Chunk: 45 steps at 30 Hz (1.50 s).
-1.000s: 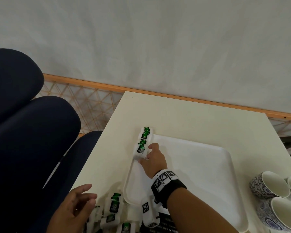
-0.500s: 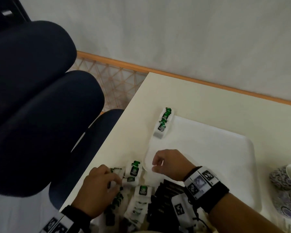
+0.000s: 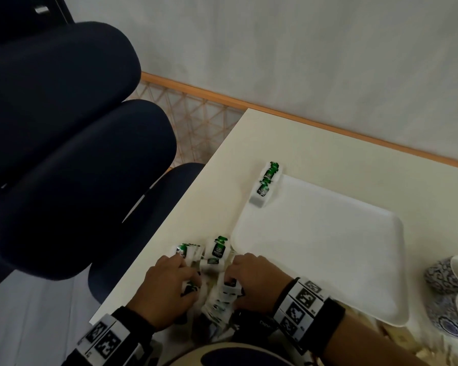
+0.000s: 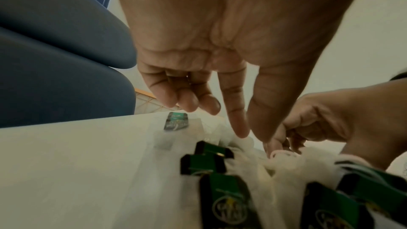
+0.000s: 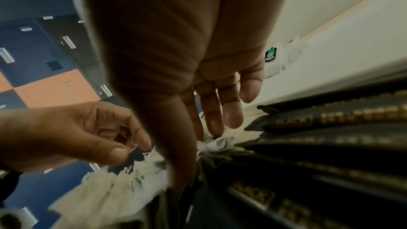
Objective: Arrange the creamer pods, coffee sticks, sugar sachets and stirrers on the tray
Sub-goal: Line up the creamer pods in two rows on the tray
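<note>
Both hands are now sitting lower and closer together than a moment ago, over the pile of white sachets (image 3: 217,299) at the near left corner of the table (image 3: 328,154). On the left, the left hand (image 3: 167,291) is reaching down with curled fingers (image 4: 236,111); I cannot tell if they are gripping a sachet. Beside it, the right hand (image 3: 254,281) is pinching white paper with its fingers (image 5: 211,111), just left of the black coffee sticks (image 5: 330,128). Two sachets (image 3: 266,184) are lying on the far left edge of the white tray (image 3: 328,247). At far right, patterned cups (image 3: 450,276) are standing.

left hand (image 4: 220,50) over green-labelled sachets (image 4: 224,196), table (image 4: 66,163)
</note>
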Each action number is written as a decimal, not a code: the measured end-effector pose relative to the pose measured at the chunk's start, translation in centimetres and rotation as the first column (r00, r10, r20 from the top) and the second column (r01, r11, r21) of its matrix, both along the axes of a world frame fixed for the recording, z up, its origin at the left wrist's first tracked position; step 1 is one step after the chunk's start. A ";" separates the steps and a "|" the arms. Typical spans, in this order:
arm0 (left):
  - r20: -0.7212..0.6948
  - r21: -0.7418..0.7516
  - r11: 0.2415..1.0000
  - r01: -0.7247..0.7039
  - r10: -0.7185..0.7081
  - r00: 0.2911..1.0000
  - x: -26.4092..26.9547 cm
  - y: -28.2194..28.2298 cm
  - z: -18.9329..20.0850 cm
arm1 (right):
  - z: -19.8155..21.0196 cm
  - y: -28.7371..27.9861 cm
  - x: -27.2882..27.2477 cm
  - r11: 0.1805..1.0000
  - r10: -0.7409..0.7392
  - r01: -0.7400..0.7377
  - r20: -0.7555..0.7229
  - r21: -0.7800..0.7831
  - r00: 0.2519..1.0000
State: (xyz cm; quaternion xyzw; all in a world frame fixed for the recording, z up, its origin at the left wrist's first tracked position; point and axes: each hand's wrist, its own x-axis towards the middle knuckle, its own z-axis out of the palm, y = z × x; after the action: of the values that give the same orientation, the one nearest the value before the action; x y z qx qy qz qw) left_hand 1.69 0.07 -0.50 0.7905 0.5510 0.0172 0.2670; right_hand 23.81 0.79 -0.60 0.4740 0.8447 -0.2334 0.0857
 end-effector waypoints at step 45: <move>0.734 -0.431 0.901 0.051 0.317 0.600 2.5 2.1 2.8 | 6.7 2.6 -0.1 0.879 -0.423 0.434 -0.739 -0.196 0.524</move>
State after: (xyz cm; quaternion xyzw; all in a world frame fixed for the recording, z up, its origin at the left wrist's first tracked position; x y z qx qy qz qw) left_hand 4.17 2.18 2.26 0.5821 0.4255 0.2684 0.6388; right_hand 23.74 3.36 6.12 0.5231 0.6585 -0.4193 -0.3418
